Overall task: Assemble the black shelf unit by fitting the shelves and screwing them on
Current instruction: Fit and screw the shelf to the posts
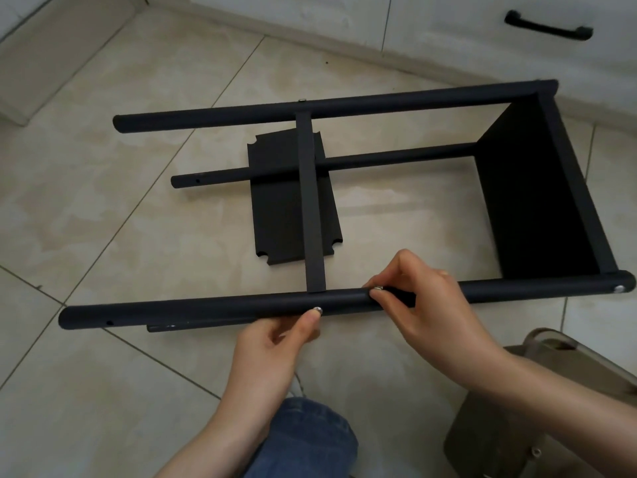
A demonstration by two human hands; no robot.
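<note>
Above the denim knee (303, 439), lower centre, the near pole (206, 310) of the shelf unit (537, 188) (laid sideways on the floor (138, 219)) is gripped by the left hand (275, 343). A screw (378, 288) is pinched against it by the right hand (424, 305) and is best kept square.

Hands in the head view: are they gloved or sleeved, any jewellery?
Both the left hand and the right hand are bare, no gloves. The forearms are uncovered to the frame edge: no sleeves, watch or bracelet show, and no ring is visible. The left thumbnail looks glossy and pale.
</note>
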